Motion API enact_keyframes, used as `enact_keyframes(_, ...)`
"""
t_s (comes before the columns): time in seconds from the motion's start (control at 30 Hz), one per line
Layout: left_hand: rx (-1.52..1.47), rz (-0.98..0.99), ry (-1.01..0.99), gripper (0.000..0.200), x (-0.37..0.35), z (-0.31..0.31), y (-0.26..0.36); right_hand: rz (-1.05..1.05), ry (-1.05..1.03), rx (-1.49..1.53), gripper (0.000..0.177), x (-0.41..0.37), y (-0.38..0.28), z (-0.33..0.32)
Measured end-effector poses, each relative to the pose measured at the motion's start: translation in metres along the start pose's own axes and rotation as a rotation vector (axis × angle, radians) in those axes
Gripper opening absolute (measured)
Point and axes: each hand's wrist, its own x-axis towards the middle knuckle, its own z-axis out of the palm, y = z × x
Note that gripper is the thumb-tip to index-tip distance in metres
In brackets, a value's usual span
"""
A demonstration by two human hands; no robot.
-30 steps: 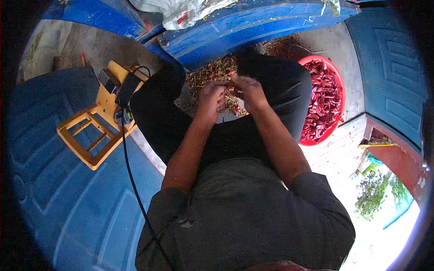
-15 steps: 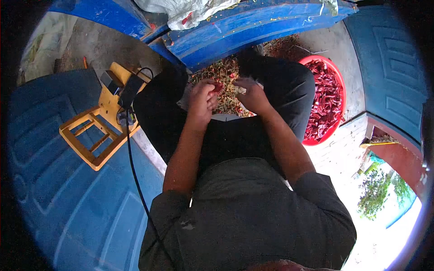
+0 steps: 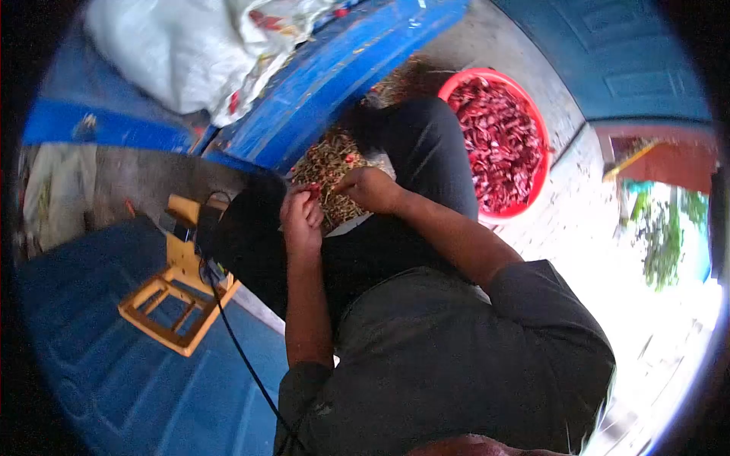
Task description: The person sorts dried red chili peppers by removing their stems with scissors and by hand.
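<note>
My left hand [image 3: 303, 216] is closed around a small red piece [image 3: 313, 188], which shows at its fingertips and looks like dried chili. Close by on the right, my right hand [image 3: 369, 190] has its fingers pressed together, pointing left; whatever lies between them is too small to make out. Beneath and beyond both hands, between my knees, lies a heap of stems and bits [image 3: 328, 163] with a few red specks. A red basin [image 3: 544, 152] full of dark red dried chilies [image 3: 498, 144] stands right of my knee.
A white sack [image 3: 182, 53] rests on a blue wooden surface [image 3: 304, 106] ahead. To the left, a yellow wooden stool [image 3: 182, 258] carries a dark device with a black cable. Blue panels [image 3: 114, 342] lie at lower left; another stands at upper right.
The view has turned, so the basin and sack sit further left and more of the sack shows. My right hand's fingers have come together, nearer my left hand.
</note>
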Motion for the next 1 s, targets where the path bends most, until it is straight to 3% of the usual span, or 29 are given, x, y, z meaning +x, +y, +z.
enact_keyframes(0.07,0.019,-0.030,-0.013,0.013,0.000,0.002,-0.004,0.185,-0.236,0.151,0.026,0.001,-0.024,-0.023)
enact_keyframes(0.17,0.042,-0.040,0.009,0.013,0.000,0.006,-0.007,0.214,-0.317,-0.039,0.027,0.000,-0.042,-0.039)
enact_keyframes(0.23,0.033,-0.033,-0.020,0.012,0.000,0.005,-0.006,0.220,-0.265,-0.028,0.035,-0.001,-0.052,-0.048)
enact_keyframes(0.3,0.056,-0.032,-0.003,0.011,-0.002,0.005,-0.006,0.380,-0.432,-0.118,0.045,0.007,-0.076,-0.071)
enact_keyframes(0.43,0.108,-0.043,0.044,0.009,-0.003,0.004,-0.009,0.467,-0.434,-0.148,0.050,0.009,-0.064,-0.054)
enact_keyframes(0.5,0.110,-0.049,0.052,0.009,-0.003,0.006,-0.009,-0.078,0.003,-0.230,0.050,0.001,-0.035,-0.030)
enact_keyframes(0.53,0.113,-0.056,0.061,0.008,-0.003,0.006,-0.009,-0.073,0.005,-0.229,0.050,0.002,-0.040,-0.033)
enact_keyframes(0.6,0.123,-0.057,0.038,0.008,-0.002,0.005,-0.012,0.349,-0.076,0.670,0.045,0.009,-0.058,-0.039)
enact_keyframes(0.7,0.130,-0.075,0.014,0.009,-0.003,0.008,-0.015,0.313,-0.037,0.532,0.031,0.011,-0.063,-0.027)
enact_keyframes(0.87,0.169,-0.133,0.045,0.012,-0.009,0.023,-0.014,0.435,-0.083,0.711,0.027,0.010,-0.058,-0.043)
enact_keyframes(0.93,0.182,-0.113,-0.048,0.014,-0.008,0.028,-0.015,0.210,0.096,0.411,0.023,0.004,-0.055,-0.066)
enact_keyframes(1.0,0.177,-0.118,-0.048,0.014,-0.002,0.014,-0.023,0.301,0.285,0.484,0.018,-0.006,-0.048,-0.097)
